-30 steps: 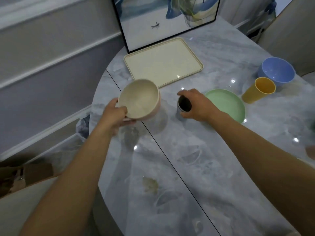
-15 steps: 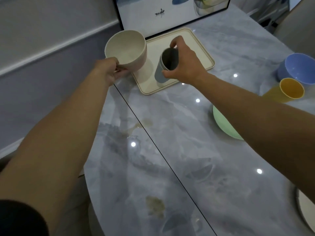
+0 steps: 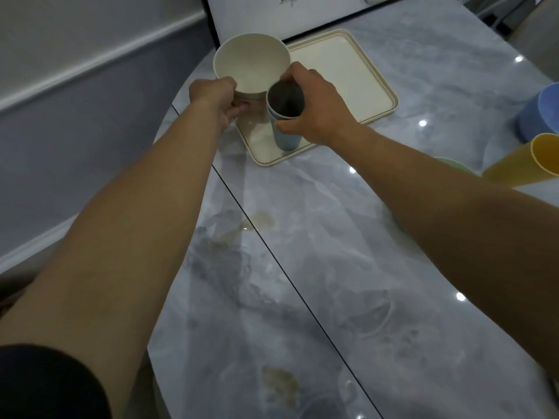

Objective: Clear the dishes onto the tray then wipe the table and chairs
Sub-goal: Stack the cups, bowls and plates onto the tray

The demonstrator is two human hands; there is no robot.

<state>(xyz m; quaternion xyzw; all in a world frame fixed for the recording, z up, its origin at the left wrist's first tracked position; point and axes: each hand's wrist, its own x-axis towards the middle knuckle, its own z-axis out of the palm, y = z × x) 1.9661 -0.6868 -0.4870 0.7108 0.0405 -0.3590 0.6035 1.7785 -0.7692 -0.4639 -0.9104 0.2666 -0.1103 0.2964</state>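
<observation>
The cream tray (image 3: 348, 71) is laid flat at the far end of the marble table (image 3: 332, 237), just in front of a framed picture (image 3: 272, 13) that is stood against the wall. Over the tray's near left part, 2 dishes are held.

A cream bowl (image 3: 251, 60) is gripped by the left hand (image 3: 214, 95) at its near lower wall, with the fingers curled beneath it. The bowl is kept mouth up and tipped a little toward the camera, so its inside is shown. Whether it is set on the tray cannot be told.

Just to its right, a grey-blue cup (image 3: 286, 134) is held upright by the right hand (image 3: 317, 107), whose thumb and fingers are wrapped round the rim and upper wall. The cup's base is seen low over the tray's near edge, but contact with the tray surface cannot be confirmed. The cup's rim is seen against the bowl's near wall, and whether the 2 touch cannot be told.

The tabletop is crossed diagonally by a dark seam (image 3: 299, 297). 2 brownish stains are seen on it: 1 stain (image 3: 263, 220) beside the seam, below the tray, and a second stain (image 3: 281, 385) near the bottom of the view.

At the right edge, well apart from the tray, a blue bowl (image 3: 541, 113) is cut off by the frame. A yellow cup (image 3: 526, 161) is placed just in front of it. A green plate (image 3: 450, 163) is shown only as a sliver beside the right forearm. A dark sleeve (image 3: 45, 382) is seen on the left arm at the bottom left corner.
</observation>
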